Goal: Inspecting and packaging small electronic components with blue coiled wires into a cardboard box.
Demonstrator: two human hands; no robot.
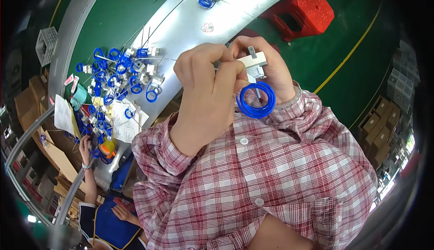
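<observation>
Your left hand [201,83] has its fingers bent in and pinched at the near edge of the white boxy component [254,60]. Your right hand [276,67] is curled round the same piece from the other side; its fingertips are partly hidden, so you cannot tell exactly where they press. The component sits between both hands in front of your chest, its metal tab [252,51] sticking up and its metal bracket [257,72] beneath. With so little surface under the fingertips, a lopsided squeeze could bend that tab or let the body twist out.

Below it hangs the blue coil [256,100], close to your plaid shirt [271,146]. It could snag on the cuff or a button, and a tug there might kink it or strain where it joins the body.

Further out to your left, the pile of blue-coiled parts [120,71] lies with loops and thin rods crossing; lifting one could drag its neighbours along. At the pile's near end is a co-worker's hand [85,149], so reaching there at once could mean a bump.
</observation>
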